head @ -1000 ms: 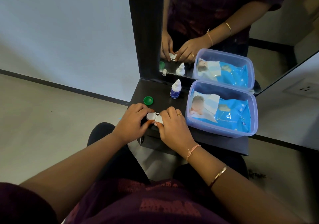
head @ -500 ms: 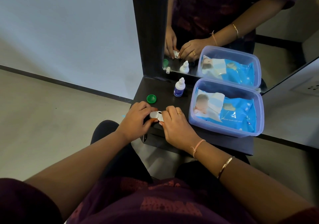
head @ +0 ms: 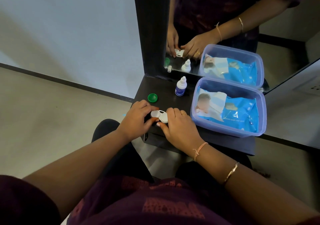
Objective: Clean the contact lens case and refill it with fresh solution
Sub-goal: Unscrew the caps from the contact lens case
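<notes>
Lens case (head: 159, 116) in both hands | green cap (head: 152, 97) behind | bottle (head: 181, 86), tub (head: 228, 107) right

Both hands (head: 138, 117) (head: 178, 126) grip the white lens case (head: 159, 116).

Lens case (head: 159, 116) ends hidden under fingers; bottle (head: 180, 87) label unreadable.

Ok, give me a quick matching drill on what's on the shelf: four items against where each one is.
Items:
1. case
2. green cap
3. bottle
4. wipes

Places:
A. inside the tub
B. upright by the mirror
C. between both hands
D. loose on the shelf, left of the bottle

Pairs: 1-C, 2-D, 3-B, 4-A
</notes>
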